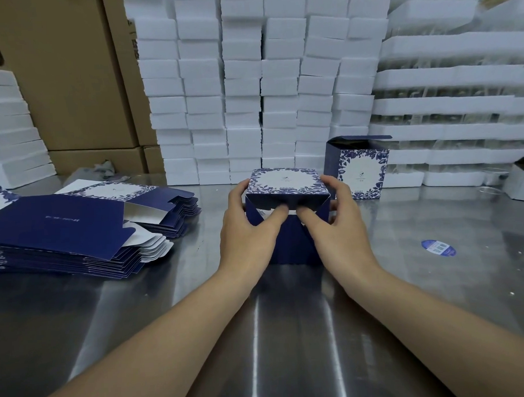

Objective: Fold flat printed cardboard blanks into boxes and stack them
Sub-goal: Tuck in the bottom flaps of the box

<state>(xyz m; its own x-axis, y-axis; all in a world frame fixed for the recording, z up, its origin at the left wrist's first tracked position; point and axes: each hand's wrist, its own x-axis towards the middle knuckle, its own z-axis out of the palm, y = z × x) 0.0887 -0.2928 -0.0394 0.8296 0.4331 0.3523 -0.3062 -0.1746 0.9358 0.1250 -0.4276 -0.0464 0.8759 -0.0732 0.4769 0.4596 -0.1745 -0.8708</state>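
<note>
Steel table (290,332) at frame centre holds my half-closed box (286,191), left hand (250,226) and right hand (335,222) gripping it, thumbs seemingly tucking a flap; one finished box (360,170) behind, blanks (76,230) left.

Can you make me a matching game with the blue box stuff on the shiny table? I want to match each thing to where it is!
Things:
1. half-folded box
2. open-topped box
3. pile of flat blanks
4. round blue sticker

Places:
A. lying flat on the table, to the right
B. gripped by the left hand and right hand
C. stacked on the left
D. standing upright behind the right hand

Pairs: 1-B, 2-D, 3-C, 4-A.
</note>
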